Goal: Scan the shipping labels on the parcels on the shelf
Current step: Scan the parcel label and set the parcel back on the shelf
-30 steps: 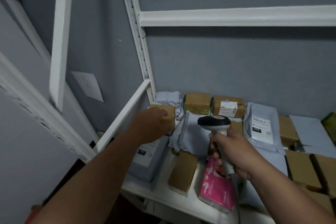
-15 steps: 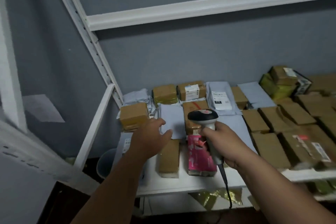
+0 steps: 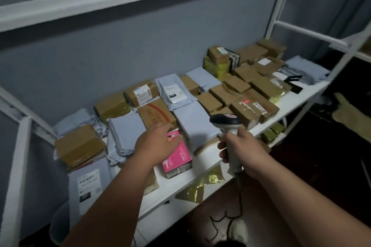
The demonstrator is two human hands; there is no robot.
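- Head view looks down on a white shelf point(image 3: 224, 163) against a grey wall, crowded with parcels.
- Right hand point(image 3: 246, 151) is clenched round the pale grip of a scanner point(image 3: 228, 132), held upright in front of the shelf's front edge; its dark head sits above the fist and a black cord hangs from the grip's foot.
- Left hand point(image 3: 157, 143) reaches over the shelf with fingers loosely spread, grasping nothing; its fingertips rest on or just above the far end of a pink box point(image 3: 177, 159). Blur hides whether they touch.
- Pink box lies at the front edge of the shelf, between the two hands.
- Behind it lies a brown carton with red print point(image 3: 155, 115), and beside that a grey mailer point(image 3: 195, 124).
- Left of the left hand lies a stack of grey mailers point(image 3: 125, 134), then a taped brown box point(image 3: 80, 145).
- At the front left corner lies a grey mailer with a white label point(image 3: 89, 181), face up, partly under the left forearm.
- Toward the back lie a brown box with a label point(image 3: 141, 93) and a grey bag with a label point(image 3: 173, 91).
- Farther right, many brown boxes point(image 3: 241, 86) are packed close together; one near the scanner's head carries a label point(image 3: 255, 106).
- Yellow-green packets point(image 3: 217, 66) lie by the wall.
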